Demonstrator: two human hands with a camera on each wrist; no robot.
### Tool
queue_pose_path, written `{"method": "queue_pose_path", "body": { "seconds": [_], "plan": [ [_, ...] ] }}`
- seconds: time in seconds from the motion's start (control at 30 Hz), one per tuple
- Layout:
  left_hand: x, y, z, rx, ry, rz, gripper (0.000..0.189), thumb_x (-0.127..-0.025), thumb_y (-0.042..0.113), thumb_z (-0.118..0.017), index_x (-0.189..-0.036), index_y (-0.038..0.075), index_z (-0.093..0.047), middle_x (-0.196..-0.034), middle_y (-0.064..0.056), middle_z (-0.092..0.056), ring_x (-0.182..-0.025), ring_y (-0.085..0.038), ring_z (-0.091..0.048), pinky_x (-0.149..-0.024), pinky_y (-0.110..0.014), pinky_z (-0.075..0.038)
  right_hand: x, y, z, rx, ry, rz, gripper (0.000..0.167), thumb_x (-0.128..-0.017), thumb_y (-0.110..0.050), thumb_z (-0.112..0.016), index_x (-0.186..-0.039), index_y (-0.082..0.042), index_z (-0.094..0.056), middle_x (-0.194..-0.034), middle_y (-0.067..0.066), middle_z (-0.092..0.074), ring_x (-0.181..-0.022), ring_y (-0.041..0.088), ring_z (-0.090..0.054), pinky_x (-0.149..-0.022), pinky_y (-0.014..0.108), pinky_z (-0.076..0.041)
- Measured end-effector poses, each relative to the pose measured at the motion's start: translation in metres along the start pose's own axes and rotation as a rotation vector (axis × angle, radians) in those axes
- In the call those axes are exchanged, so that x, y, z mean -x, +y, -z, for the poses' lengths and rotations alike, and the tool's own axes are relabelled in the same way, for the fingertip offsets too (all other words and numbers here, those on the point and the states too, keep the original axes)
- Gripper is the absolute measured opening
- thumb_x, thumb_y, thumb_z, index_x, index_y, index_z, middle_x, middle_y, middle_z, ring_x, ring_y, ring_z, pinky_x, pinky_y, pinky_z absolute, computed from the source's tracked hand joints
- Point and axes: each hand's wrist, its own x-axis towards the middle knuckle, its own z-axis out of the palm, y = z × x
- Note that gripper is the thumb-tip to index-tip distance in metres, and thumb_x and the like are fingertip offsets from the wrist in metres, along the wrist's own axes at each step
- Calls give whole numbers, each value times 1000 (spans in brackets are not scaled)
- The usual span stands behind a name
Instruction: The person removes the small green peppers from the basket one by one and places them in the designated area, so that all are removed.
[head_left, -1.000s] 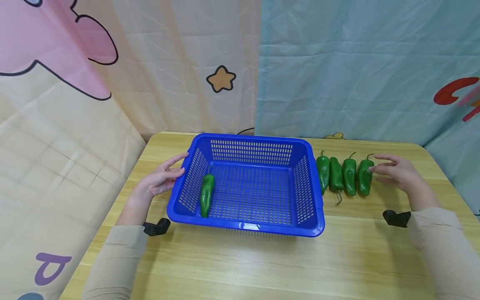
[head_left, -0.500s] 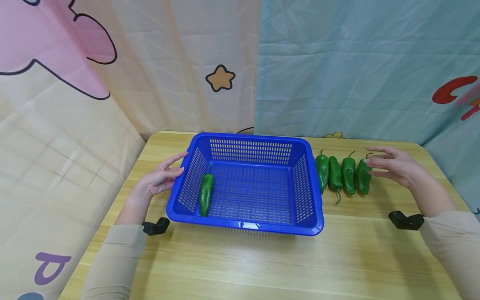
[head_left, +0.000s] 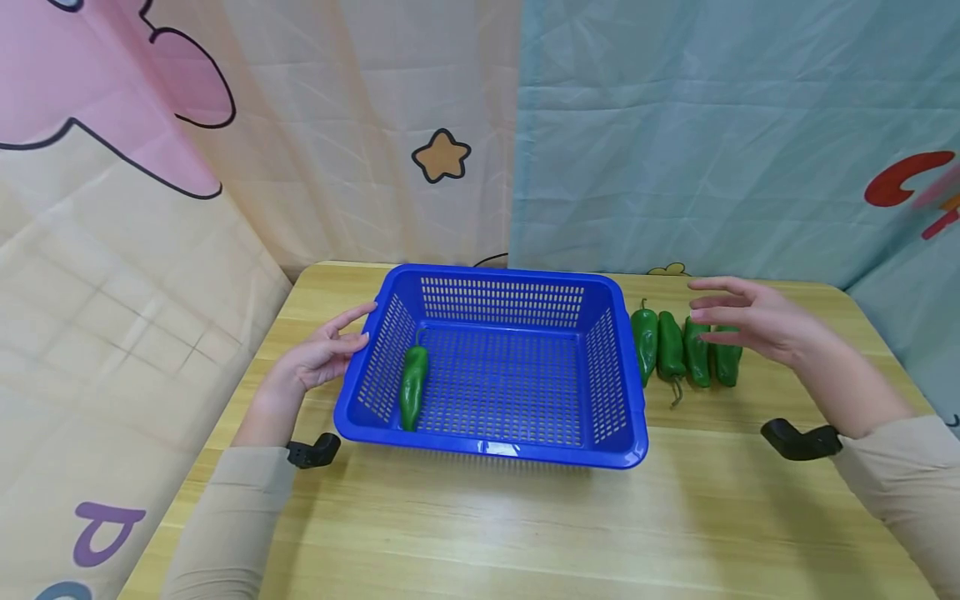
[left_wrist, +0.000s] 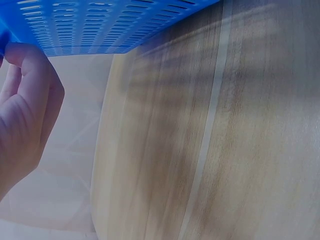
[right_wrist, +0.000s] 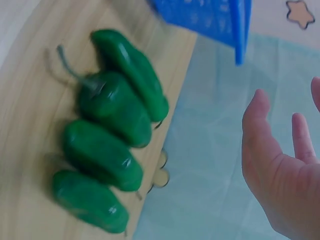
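Note:
A blue perforated plastic basket [head_left: 495,454] stands in the middle of the wooden table. One green pepper [head_left: 413,387] lies inside it, along the left side. My left hand [head_left: 318,360] holds the basket's left rim, thumb and fingers at the edge; the left wrist view shows the thumb [left_wrist: 30,57] up against the blue wall. To the right of the basket, several green peppers [head_left: 671,346] lie side by side in a row. Above the right end of that row is my right hand [head_left: 757,321], fingers spread and holding nothing, covering the tops of the two rightmost peppers.
Patterned curtains [head_left: 637,167] hang right behind the table's back edge and along its left side. A black wrist mount [head_left: 801,440] sticks out from the right sleeve, another mount [head_left: 315,451] from the left. Bare wooden tabletop [head_left: 510,533] lies in front of the basket.
My right hand has lifted from beside the rightmost pepper and shifted left over the row. The left hand, basket and peppers stay where they were.

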Motion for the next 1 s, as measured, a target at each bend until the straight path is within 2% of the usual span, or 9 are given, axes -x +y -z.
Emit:
{"method": "queue_pose_path", "body": {
  "seconds": [0.43, 0.77, 0.87, 1.0],
  "plan": [
    [0, 0, -2, -34, 39, 5, 52, -98, -3, -38, -143, 17, -21, -102, -12, -66, -86, -23, -67, -74, -34, -56, -3, -24, -48, 165, -65, 17, 37, -90, -3, -59, -119, -26, -52, -115, 0, -53, -103, 13, -56, -83, 34, -53],
    [0, 0, -4, -39, 52, 2, 53, -98, -3, -38, -144, 17, -20, -102, -12, -66, -85, -22, -67, -73, -34, -56, -12, -35, -81, 169, -131, 22, 37, -88, -4, -63, -121, -17, -52, -121, 17, -44, -104, 23, -56, -85, 40, -52],
    [0, 0, -3, -31, 43, 0, 52, -98, -3, -38, -143, 17, -20, -102, -12, -66, -85, -22, -67, -73, -34, -56, -15, -38, -90, 162, -151, 16, 37, -87, -4, -63, -121, -15, -52, -120, 18, -44, -102, 27, -56, -85, 40, -52],
    [0, 0, -2, -23, 34, 0, 51, -98, -3, -37, -142, 17, -21, -102, -13, -66, -85, -22, -67, -73, -34, -56, -22, -41, -101, 162, -176, 7, 39, -87, -3, -64, -122, -12, -50, -120, 16, -45, -98, 24, -59, -86, 40, -52]
  ]
}}
